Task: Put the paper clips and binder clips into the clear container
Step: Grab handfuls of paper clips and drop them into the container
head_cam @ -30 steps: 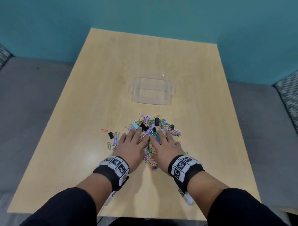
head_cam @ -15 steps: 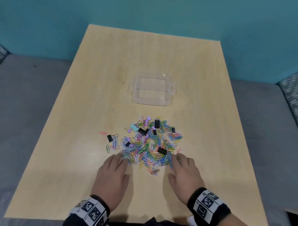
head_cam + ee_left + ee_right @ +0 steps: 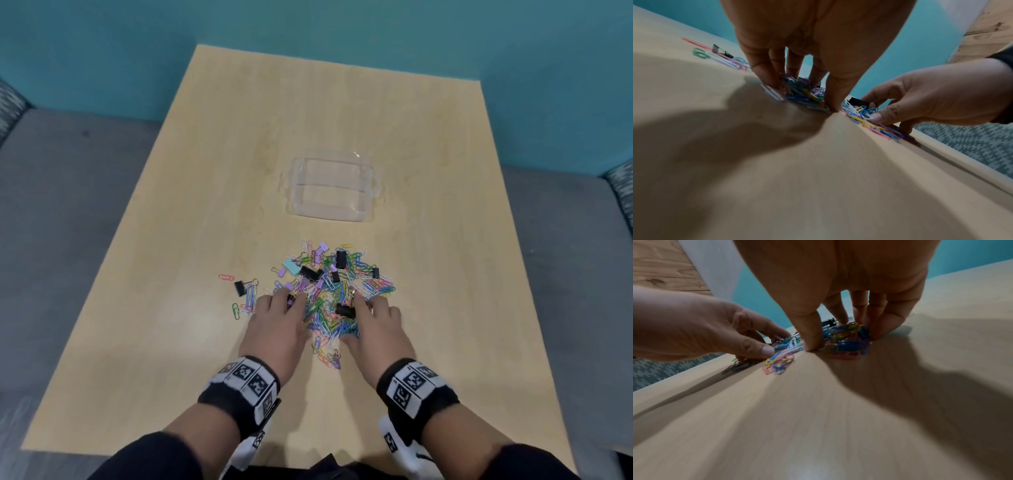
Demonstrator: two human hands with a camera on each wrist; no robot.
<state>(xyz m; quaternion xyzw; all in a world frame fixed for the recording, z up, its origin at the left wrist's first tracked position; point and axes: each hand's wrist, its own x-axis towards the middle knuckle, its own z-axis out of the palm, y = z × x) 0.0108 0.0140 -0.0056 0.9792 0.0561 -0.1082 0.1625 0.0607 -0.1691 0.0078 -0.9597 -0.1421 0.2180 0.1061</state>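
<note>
While both hands claw into clip pile (image 3: 330, 294) on worktop (image 3: 171, 274), left hand (image 3: 279, 320) fingers (image 3: 764, 71) curl gripping clips, right hand (image 3: 373, 322) fingers (image 3: 885, 318) likewise; clear container (image 3: 330, 192) beyond fingertips.

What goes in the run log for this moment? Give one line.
stage: gathering | left hand: fingers curled into clip pile | right hand: fingers curled into pile | clear container: holds no clips | table: stray clips left of pile

Both hands (image 3: 818, 40), fingertips (image 3: 774, 84) down in coloured paper clips (image 3: 805, 95) on table (image 3: 777, 178).
</note>
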